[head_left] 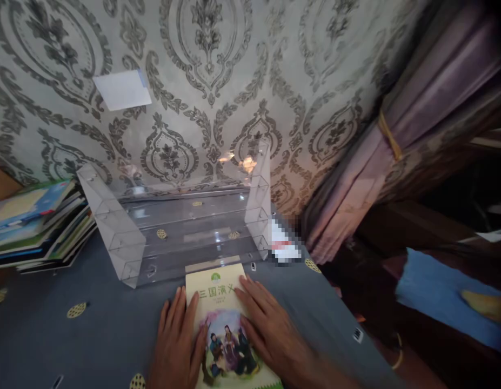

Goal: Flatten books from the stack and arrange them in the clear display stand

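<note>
A paperback book (224, 351) with a pale yellow cover, green Chinese characters and a painted group of robed figures lies face up on the table. My left hand (178, 337) rests along its left edge, fingers stretched out and thumb on the cover. From the right, my right hand (268, 327) lies over the book's other side with its fingers extended flat on the cover. Just beyond the book's top edge stands a clear stepped plastic rack (116, 232) with frosted side panels. No books stand on its tiers.
At the left is a stack of books (35, 227). The table (96, 346) has a blue-grey patterned cloth. Behind it, a white card (124, 91) is on the patterned wall (234, 70). A tied curtain (355, 194) hangs at right, near a blue cloth (445, 297) beyond the table edge.
</note>
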The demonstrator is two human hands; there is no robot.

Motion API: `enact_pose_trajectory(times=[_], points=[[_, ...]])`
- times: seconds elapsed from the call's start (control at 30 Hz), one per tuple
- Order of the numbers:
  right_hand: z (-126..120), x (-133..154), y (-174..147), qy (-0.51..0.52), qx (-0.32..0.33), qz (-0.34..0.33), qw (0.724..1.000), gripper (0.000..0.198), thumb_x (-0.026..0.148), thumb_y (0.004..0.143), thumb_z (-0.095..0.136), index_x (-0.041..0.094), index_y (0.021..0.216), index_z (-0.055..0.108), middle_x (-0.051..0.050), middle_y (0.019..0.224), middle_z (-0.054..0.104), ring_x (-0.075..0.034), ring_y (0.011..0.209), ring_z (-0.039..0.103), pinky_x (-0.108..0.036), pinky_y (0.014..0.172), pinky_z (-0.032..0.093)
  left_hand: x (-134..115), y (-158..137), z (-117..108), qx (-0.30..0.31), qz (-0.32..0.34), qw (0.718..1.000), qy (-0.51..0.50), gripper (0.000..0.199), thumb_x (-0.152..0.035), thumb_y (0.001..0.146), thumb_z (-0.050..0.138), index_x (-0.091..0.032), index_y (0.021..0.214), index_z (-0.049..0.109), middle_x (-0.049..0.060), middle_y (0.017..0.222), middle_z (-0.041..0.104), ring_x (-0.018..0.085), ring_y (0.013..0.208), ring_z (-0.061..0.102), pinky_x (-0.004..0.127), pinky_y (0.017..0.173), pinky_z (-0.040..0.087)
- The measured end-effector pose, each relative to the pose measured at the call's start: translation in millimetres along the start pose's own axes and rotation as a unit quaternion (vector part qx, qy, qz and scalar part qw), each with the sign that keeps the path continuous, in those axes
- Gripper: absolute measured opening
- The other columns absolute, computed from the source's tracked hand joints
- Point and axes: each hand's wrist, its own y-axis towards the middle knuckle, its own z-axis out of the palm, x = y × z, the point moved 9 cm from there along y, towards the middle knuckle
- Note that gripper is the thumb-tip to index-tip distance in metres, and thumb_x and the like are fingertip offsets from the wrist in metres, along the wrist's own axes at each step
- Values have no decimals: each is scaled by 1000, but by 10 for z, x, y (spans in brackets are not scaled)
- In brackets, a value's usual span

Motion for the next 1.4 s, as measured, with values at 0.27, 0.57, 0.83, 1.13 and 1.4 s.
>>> enact_pose_trajectory(times=[0.27,0.57,0.83,1.13,1.4], points=[[68,-35,56,1,24,5,1000,45,27,100,44,14,141,56,-18,153,49,-29,142,46,-51,115,44,105,87,16,37,-37,998,-45,50,-40,103,39,-21,148,49,15,154,49,32,146,42,56,115,40],[28,59,153,0,43,26,999,43,23,94,52,12,135,60,-20,149,52,-29,138,51,-47,114,43,115,185,-85,44,-72,994,-65,50,-43,101,39,-17,141,53,14,146,58,29,144,45,52,118,37],[6,42,147,12,48,30,998,43,25,96,51,14,136,59,-19,150,51,-28,137,52,-44,113,43,140,201,-119,46,-75,993,-76,51,-45,98,40,-16,138,54,14,145,59,29,143,46,52,119,35],[-48,-200,176,-10,49,79,996,37,28,96,49,9,124,64,-23,141,55,-32,134,51,-50,110,42,305,160,-72,65,-151,986,-30,62,-54,98,39,-9,138,53,22,155,45,34,149,35,54,121,30],[-8,-236,163,-17,27,51,998,41,30,96,47,12,131,60,-19,140,57,-32,132,51,-49,109,43,271,154,-69,58,-136,988,-37,59,-53,99,39,-13,140,52,19,152,50,32,146,40,53,120,32]])
